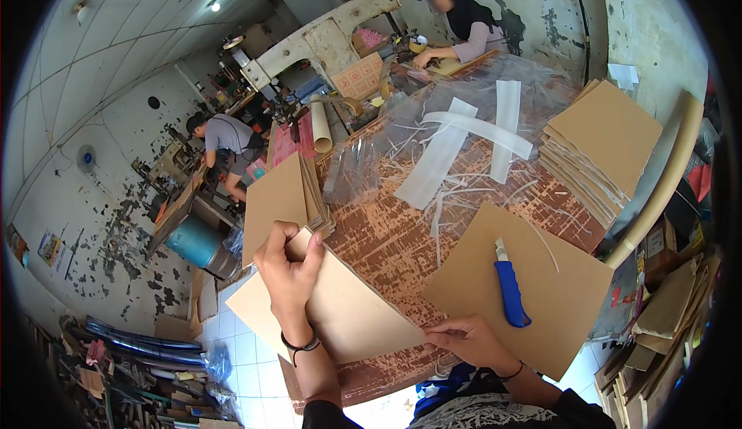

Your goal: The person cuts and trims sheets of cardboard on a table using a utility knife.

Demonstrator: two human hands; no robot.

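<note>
A pale tan board [363, 317] is tilted up over the near left of the worn brown table. My left hand [287, 270] is closed around its upper edge, thumb on the near side. At its lower right corner, my right hand [473, 340] pinches the board between thumb and fingers. To the right lies a brown cardboard sheet [553, 313], and on it rests a blue utility knife [510, 294] with its blade out. A stack of cardboard sheets [270, 209] stands just beyond my left hand.
White strips [440, 162] and thin trimmings lie on the tabletop [363, 251] beside clear plastic film [355, 170]. Another cardboard stack [607, 131] sits far right, near a curved chair rail [668, 174]. Beyond are a large sewing machine [325, 39] and two people working.
</note>
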